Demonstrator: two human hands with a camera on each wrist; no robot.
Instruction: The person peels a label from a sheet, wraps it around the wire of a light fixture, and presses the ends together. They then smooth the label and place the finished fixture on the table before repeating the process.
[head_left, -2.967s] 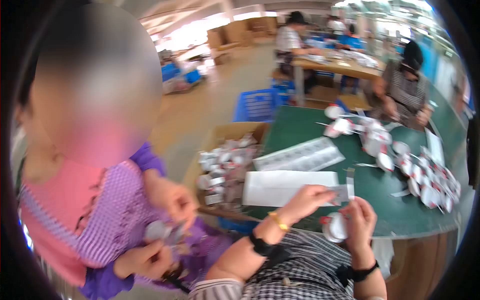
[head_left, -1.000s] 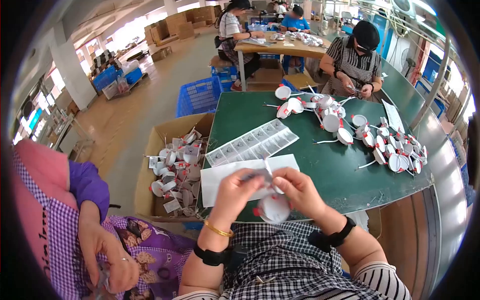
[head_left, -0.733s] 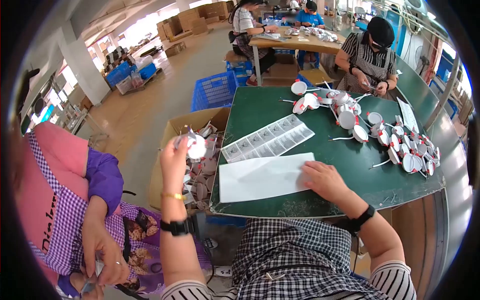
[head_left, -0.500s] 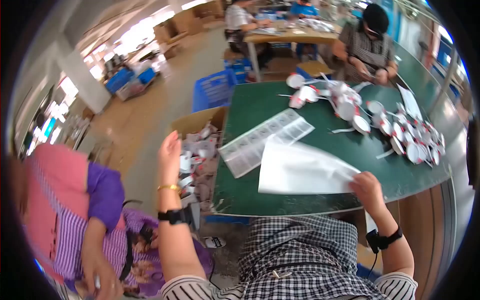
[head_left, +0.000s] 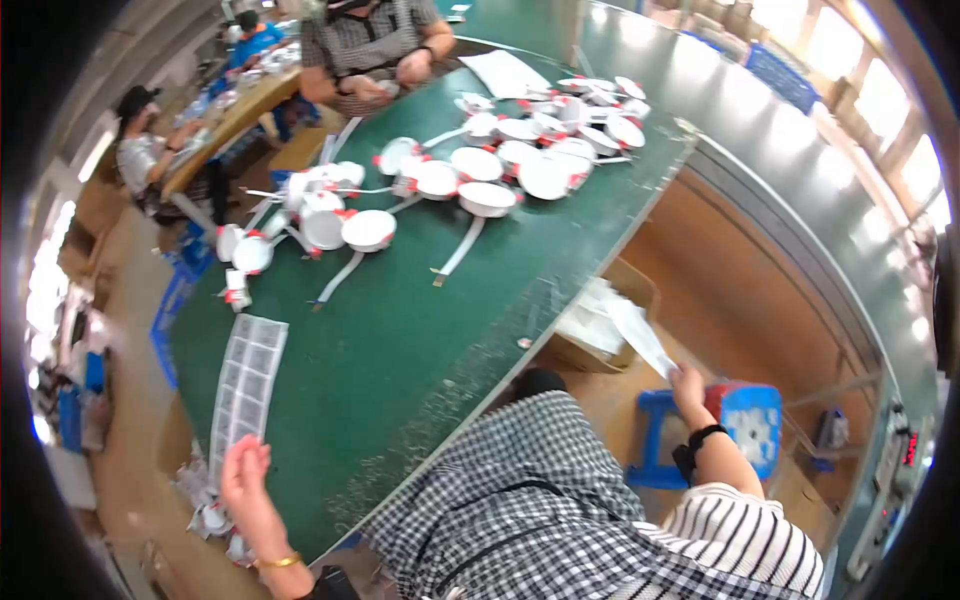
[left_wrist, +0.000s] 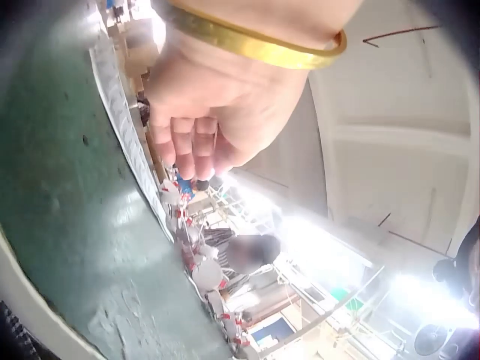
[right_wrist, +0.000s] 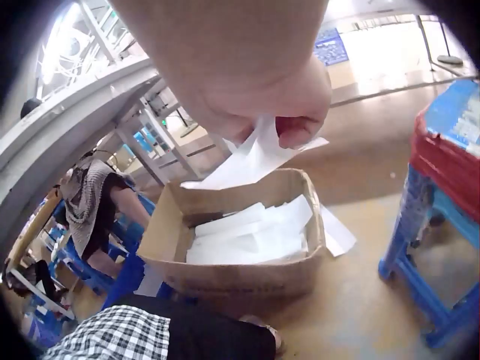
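Note:
In the head view my right hand [head_left: 690, 390] is low, past the table's near edge, pinching a white paper sheet [head_left: 640, 338]. The right wrist view shows this crumpled paper [right_wrist: 247, 161] hanging above a cardboard box [right_wrist: 232, 277] that holds several white sheets [right_wrist: 247, 236]. My left hand [head_left: 245, 485] is over the table's left side, at the near end of a printed label sheet [head_left: 250, 370]. Its fingers [left_wrist: 182, 142] hang loosely bent and hold nothing in the left wrist view. The label sheet [left_wrist: 124, 124] lies flat on the table there.
Many white round downlights [head_left: 485, 198] with red clips and cables lie across the far part of the green table [head_left: 400, 330]. A blue stool [head_left: 750, 420] stands right of the box. A person [head_left: 370, 50] works across the table. One white sheet [right_wrist: 337, 232] lies outside the box.
My left hand carried a downlight to the carton at left and let it go. The right hand took the white paper off the table and moved it right, over the box. The view turned right.

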